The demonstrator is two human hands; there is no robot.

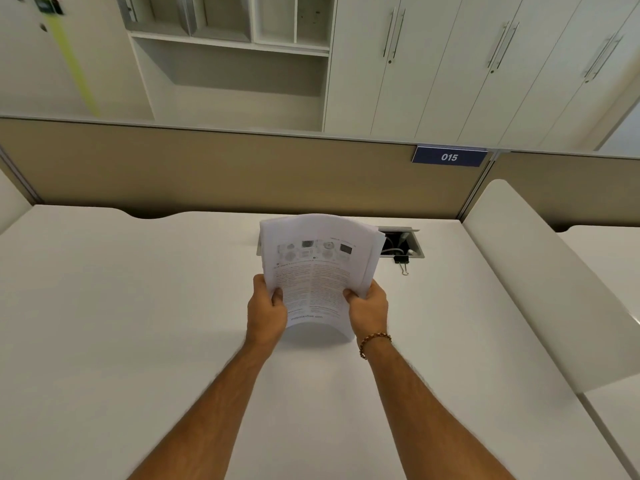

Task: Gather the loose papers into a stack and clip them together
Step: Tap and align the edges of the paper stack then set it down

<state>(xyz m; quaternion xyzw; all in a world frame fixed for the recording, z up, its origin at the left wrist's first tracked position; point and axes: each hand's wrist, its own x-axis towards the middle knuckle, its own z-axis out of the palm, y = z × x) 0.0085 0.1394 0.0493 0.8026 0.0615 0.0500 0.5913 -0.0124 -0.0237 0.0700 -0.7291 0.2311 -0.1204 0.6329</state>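
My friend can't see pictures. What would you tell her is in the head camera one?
Two bare hands, the left hand and right hand, hold a curved stack of printed papers upright above a white desk. A small black binder clip lies on the desk just beyond, beside an open cable hatch. A blue sign reading 015 hangs on the tan divider behind.

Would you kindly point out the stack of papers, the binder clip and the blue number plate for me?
stack of papers (313,271), head view, on the printed top sheet.
binder clip (401,260), head view, on its black body.
blue number plate (449,156), head view, on the white digits.
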